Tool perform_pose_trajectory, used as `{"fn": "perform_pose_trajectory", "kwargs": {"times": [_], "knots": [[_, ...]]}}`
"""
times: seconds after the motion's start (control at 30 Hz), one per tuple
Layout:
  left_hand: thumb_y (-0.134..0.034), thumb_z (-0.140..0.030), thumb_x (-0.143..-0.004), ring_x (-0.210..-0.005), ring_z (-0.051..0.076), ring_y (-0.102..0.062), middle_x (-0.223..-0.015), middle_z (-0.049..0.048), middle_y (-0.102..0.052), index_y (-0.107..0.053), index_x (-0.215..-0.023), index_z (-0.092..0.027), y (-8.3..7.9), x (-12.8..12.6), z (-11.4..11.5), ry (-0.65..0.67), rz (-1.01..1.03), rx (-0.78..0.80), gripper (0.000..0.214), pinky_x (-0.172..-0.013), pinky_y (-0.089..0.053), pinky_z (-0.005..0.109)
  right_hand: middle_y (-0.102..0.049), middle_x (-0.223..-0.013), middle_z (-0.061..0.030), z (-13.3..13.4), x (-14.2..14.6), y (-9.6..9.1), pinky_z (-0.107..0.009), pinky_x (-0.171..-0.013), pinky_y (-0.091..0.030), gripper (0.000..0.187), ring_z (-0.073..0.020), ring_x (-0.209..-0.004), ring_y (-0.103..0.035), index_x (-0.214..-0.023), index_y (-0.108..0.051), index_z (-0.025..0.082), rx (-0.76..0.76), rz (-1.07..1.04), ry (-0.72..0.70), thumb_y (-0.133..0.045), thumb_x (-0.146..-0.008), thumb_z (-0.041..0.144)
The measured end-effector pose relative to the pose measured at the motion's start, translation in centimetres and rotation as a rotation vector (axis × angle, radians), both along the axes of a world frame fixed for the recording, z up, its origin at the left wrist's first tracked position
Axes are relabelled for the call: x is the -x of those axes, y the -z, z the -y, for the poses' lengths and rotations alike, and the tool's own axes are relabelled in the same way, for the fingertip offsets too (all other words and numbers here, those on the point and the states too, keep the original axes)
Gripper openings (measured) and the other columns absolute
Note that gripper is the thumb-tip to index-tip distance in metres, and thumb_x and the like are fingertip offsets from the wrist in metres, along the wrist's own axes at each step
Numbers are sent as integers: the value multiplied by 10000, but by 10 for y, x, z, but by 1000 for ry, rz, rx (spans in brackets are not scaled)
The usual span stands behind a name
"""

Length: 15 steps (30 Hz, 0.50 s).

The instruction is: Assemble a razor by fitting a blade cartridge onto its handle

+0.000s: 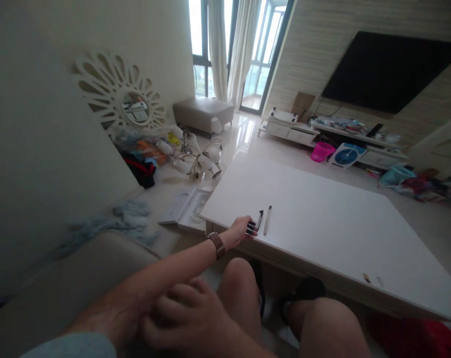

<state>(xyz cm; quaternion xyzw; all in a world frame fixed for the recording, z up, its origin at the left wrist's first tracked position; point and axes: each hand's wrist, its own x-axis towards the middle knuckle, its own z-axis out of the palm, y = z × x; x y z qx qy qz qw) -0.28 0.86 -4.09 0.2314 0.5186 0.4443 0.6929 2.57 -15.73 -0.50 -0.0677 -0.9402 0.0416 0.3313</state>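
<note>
My left hand [245, 229], on the arm with a brown-strapped watch [217, 245], is at the near edge of the white table [315, 204]. Its fingers are closed around a small black object with pale bands [251, 228], whose kind I cannot make out. Just right of it lie a short thin tool with a dark, jagged head [260, 219] and a slim pale stick with a dark tip [267, 220]. My right hand [190, 313] lies across my left forearm with its fingers curled against it, slightly blurred.
Two small items, one brownish [366, 278], lie near the table's right front edge. An opened white box [193, 209] is on the floor at its left. Beyond are a chandelier [197, 154], an ottoman [203, 110], a pink bin [322, 151] and a TV cabinet [287, 130]. My knees are below the edge.
</note>
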Motion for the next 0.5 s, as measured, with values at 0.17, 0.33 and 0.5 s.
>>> {"fn": "perform_pose_trajectory", "kwargs": {"times": [0.17,0.33,0.5], "knots": [[-469,-251,-867,-547,139,-595,-703,64,-626,-578,-792,-131,-4,0,-1,-9,31,11,179,-513,-438,238,-687,-1060,8,-25,-19,14,-293,-764,-478,182,-150,-959,-577,-1035,-633,270,-108,-26,47,-633,-892,158],[-485,-235,-854,-542,147,-596,-712,73,-632,-578,-779,-128,-3,-2,1,-12,44,21,160,-507,-441,253,-620,-1237,81,14,9,-13,-254,-910,-470,177,-139,-1153,-495,-1092,-627,335,-113,11,-195,-568,-947,253],[-484,-221,-851,-546,156,-604,-706,73,-628,-587,-774,-123,-2,-1,-1,-22,44,26,162,-488,-435,252,-642,-1144,74,-7,13,-17,-236,-803,-466,217,-120,-967,-540,-1132,-597,340,-153,11,-196,-559,-946,235]]}}
